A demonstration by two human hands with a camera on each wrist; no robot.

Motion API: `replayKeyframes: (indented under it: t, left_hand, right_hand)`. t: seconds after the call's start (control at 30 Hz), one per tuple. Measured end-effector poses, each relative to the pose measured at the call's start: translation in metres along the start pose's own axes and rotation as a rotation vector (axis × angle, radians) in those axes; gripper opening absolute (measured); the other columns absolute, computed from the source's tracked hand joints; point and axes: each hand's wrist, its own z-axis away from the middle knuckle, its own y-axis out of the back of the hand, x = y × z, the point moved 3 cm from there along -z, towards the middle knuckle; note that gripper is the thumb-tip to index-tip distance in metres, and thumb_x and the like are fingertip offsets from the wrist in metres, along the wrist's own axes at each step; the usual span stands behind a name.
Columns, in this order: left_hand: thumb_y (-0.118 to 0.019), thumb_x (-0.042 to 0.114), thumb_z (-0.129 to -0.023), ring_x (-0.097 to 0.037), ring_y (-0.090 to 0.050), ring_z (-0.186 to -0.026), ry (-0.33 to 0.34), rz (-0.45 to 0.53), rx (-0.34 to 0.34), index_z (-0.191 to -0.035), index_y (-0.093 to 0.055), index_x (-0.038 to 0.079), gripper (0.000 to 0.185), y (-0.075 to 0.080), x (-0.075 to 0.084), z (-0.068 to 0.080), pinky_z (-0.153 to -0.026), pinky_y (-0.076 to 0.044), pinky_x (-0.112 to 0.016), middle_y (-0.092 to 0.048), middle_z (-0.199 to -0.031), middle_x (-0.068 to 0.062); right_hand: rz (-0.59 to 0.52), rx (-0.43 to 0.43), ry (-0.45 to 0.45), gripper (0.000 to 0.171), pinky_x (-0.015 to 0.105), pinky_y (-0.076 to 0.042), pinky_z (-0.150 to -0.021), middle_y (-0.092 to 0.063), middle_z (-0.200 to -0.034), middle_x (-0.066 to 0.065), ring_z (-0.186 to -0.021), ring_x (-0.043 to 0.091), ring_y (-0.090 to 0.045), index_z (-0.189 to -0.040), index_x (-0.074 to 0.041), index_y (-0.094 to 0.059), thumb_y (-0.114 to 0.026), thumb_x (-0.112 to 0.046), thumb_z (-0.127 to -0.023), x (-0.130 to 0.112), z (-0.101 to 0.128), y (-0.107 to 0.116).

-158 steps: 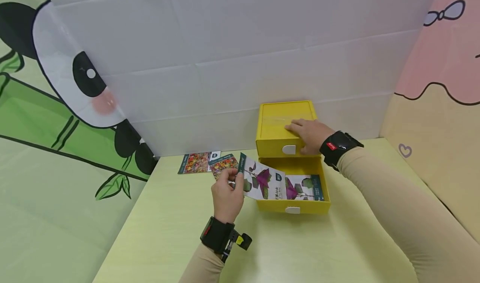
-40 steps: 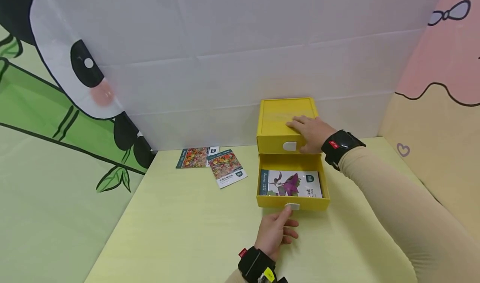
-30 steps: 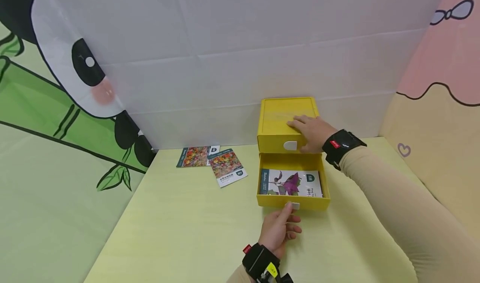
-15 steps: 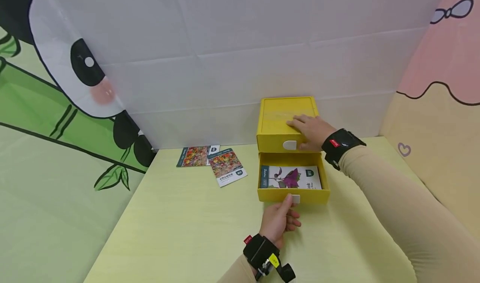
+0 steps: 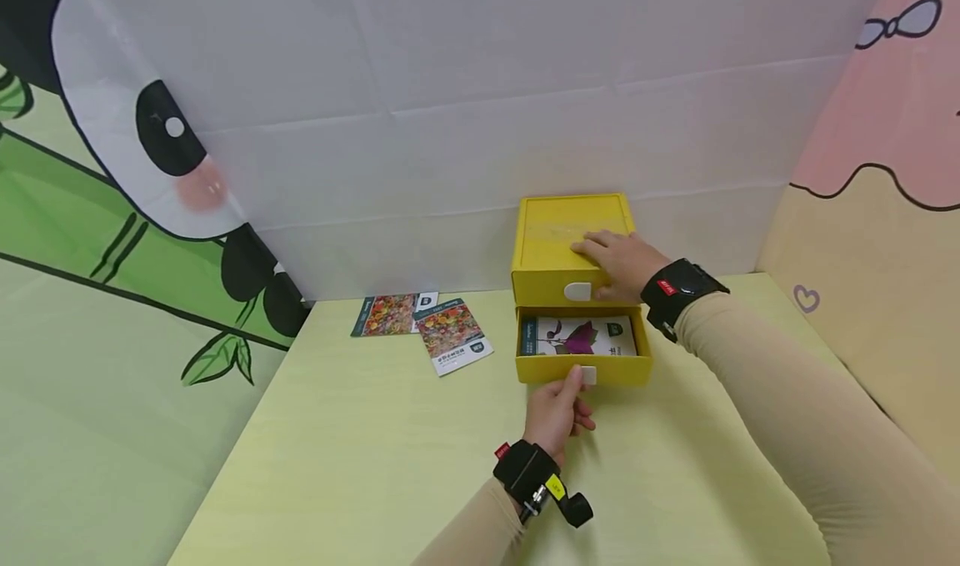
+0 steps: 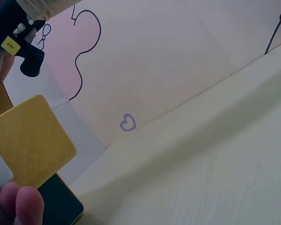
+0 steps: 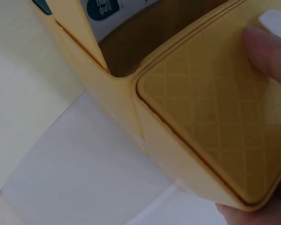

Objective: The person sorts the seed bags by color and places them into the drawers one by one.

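A small yellow two-drawer box (image 5: 570,216) stands against the back wall. Its lower drawer (image 5: 543,372) is part way out, with a flower seed packet (image 5: 577,338) lying flat inside. My left hand (image 5: 553,413) has its thumb on the drawer front beside the white tab (image 5: 589,375), the other fingers loosely bent below. The left wrist view shows fingertips (image 6: 29,204) close under that tab. My right hand (image 5: 626,264) rests spread on the box top. Its thumb (image 7: 267,54) lies against the upper drawer's front near the tab in the right wrist view.
Two more flower packets (image 5: 452,334) lie overlapping on the pale yellow-green table (image 5: 360,449), left of the box. A white cloth wall (image 5: 420,149) rises behind. A printed pink and cream wall (image 5: 862,274) stands at the right.
The flower packet, earlier in my left hand, now lies in the lower drawer. My left hand has moved to the drawer front, and the drawer has slid inward. My right hand stays put.
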Motion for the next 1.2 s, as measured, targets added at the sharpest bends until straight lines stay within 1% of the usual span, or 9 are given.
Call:
replayKeyframes:
  t: [0.13,0.33,0.5,0.63,0.73,0.83,1.03,1.2]
  left_hand:
    - [-0.060,0.061,-0.084,-0.014,-0.058,-0.047,-0.027,-0.024,0.026,-0.097,-0.071,0.000,0.063,0.006,0.004,-0.012,-0.048,-0.038,-0.023,-0.057,-0.062,-0.002]
    - [-0.059,0.060,-0.085,-0.015,-0.057,-0.046,-0.068,-0.059,0.081,-0.090,-0.074,0.006,0.056,0.013,0.012,-0.027,-0.047,-0.036,-0.024,-0.057,-0.060,-0.002]
    - [-0.059,0.060,-0.085,-0.014,-0.057,-0.044,-0.100,-0.082,0.126,-0.093,-0.074,0.003,0.060,0.016,0.018,-0.041,-0.045,-0.035,-0.025,-0.057,-0.059,-0.002]
    - [-0.059,0.059,-0.086,-0.013,-0.057,-0.044,-0.108,-0.091,0.143,-0.094,-0.074,0.000,0.062,0.013,0.019,-0.053,-0.043,-0.034,-0.025,-0.057,-0.058,-0.001]
    - [-0.060,0.058,-0.086,-0.014,-0.057,-0.045,-0.107,-0.094,0.134,-0.093,-0.074,0.001,0.060,0.008,0.021,-0.059,-0.043,-0.034,-0.025,-0.057,-0.059,-0.001]
    - [-0.059,0.058,-0.086,-0.014,-0.058,-0.045,-0.109,-0.099,0.119,-0.091,-0.075,0.004,0.056,0.001,0.022,-0.065,-0.044,-0.034,-0.025,-0.057,-0.059,-0.001]
    - [-0.061,0.056,-0.086,-0.015,-0.057,-0.045,-0.108,-0.092,0.112,-0.085,-0.075,0.008,0.050,-0.009,0.024,-0.071,-0.045,-0.036,-0.025,-0.057,-0.058,-0.002]
    - [-0.060,0.056,-0.087,-0.014,-0.058,-0.045,-0.092,-0.105,0.112,-0.088,-0.075,0.006,0.051,-0.014,0.022,-0.075,-0.045,-0.036,-0.024,-0.057,-0.058,-0.001]
  right_hand:
    - [0.000,-0.007,0.022,0.074,0.067,-0.027,-0.100,-0.040,-0.144,0.022,-0.132,0.040,-0.037,-0.141,-0.006,-0.045,-0.080,-0.021,-0.078,-0.006,-0.005,-0.002]
    - [-0.024,0.001,0.060,0.075,0.068,-0.026,-0.100,-0.040,-0.144,0.022,-0.133,0.039,-0.037,-0.141,-0.007,-0.045,-0.080,-0.021,-0.076,-0.014,-0.015,-0.005]
    - [-0.024,-0.010,0.081,0.080,0.069,-0.024,-0.101,-0.038,-0.146,0.021,-0.134,0.040,-0.035,-0.142,-0.008,-0.043,-0.082,-0.022,-0.073,-0.015,-0.020,-0.010]
    - [-0.022,-0.024,0.075,0.083,0.068,-0.021,-0.103,-0.036,-0.148,0.020,-0.135,0.039,-0.033,-0.144,-0.009,-0.042,-0.082,-0.022,-0.072,-0.011,-0.021,-0.014]
    - [-0.030,-0.023,0.058,0.084,0.068,-0.021,-0.104,-0.036,-0.148,0.020,-0.135,0.040,-0.033,-0.144,-0.008,-0.042,-0.082,-0.021,-0.072,-0.007,-0.016,-0.013]
    - [-0.031,-0.018,0.046,0.083,0.068,-0.021,-0.103,-0.036,-0.147,0.022,-0.135,0.041,-0.033,-0.143,-0.007,-0.042,-0.081,-0.019,-0.071,-0.002,-0.010,-0.010]
    - [-0.021,-0.004,0.055,0.081,0.068,-0.023,-0.102,-0.037,-0.146,0.024,-0.133,0.042,-0.034,-0.143,-0.005,-0.043,-0.080,-0.017,-0.072,0.005,-0.002,-0.006]
    - [-0.014,-0.007,0.054,0.081,0.068,-0.025,-0.101,-0.038,-0.144,0.025,-0.131,0.044,-0.036,-0.142,-0.004,-0.043,-0.080,-0.017,-0.072,0.008,0.001,-0.006]
